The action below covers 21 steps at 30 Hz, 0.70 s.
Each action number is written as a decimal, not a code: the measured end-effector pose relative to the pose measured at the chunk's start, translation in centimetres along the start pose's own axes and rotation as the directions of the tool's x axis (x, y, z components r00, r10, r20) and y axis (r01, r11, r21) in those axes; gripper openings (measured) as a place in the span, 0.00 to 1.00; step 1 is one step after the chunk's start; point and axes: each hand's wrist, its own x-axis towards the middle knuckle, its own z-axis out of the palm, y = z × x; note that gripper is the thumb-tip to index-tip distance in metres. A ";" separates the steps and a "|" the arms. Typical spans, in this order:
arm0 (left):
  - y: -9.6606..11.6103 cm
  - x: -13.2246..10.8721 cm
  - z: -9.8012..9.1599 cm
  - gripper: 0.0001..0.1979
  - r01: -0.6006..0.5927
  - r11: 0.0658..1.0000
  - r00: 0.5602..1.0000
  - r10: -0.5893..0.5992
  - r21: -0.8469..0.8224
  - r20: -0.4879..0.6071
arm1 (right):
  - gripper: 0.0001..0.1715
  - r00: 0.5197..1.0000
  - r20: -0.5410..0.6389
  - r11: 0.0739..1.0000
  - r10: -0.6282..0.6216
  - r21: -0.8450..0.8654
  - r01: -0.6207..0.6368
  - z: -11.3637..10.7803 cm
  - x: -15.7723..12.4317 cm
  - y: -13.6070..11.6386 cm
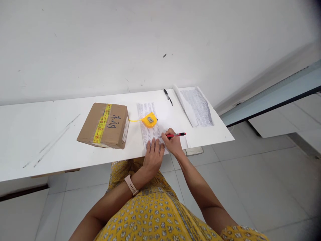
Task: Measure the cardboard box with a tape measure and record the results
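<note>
My right hand point(172, 143) grips a red pen point(178, 134), its tip on a sheet of paper point(167, 115) covered partly in rows of handwriting. Flat on the lower edge of that sheet rests my left hand point(153, 154), fingers spread a little. A yellow tape measure point(149, 120) lies on the paper just above both hands, a yellow strap reaching left from it to the box. That brown cardboard box point(116, 112), with yellow printed tape and black handwriting on top, sits left of the paper.
A black pen point(168, 97) lies near the back of the white table point(50, 127). To its right is an opened notebook or sheaf of pages point(197, 107) with dense writing. A white wall point(100, 50) stands behind the table.
</note>
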 end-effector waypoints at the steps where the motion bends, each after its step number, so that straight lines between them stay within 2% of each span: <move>1: 0.0 0.0 0.0 0.19 0.003 1.000 1.000 -0.003 -0.004 0.006 | 0.15 1.000 0.002 1.000 0.001 0.000 -0.001 0.0 0.0 0.0; 16: 0.0 -0.2 0.4 0.21 0.020 0.997 0.998 -0.016 -0.069 0.058 | 0.15 0.999 -0.036 1.000 -0.001 -0.026 0.000 0.0 0.0 0.0; 21: 0.0 -0.1 0.3 0.20 0.012 0.999 0.999 -0.011 -0.029 0.032 | 0.15 1.000 -0.027 1.000 -0.004 -0.025 0.003 0.0 0.0 0.0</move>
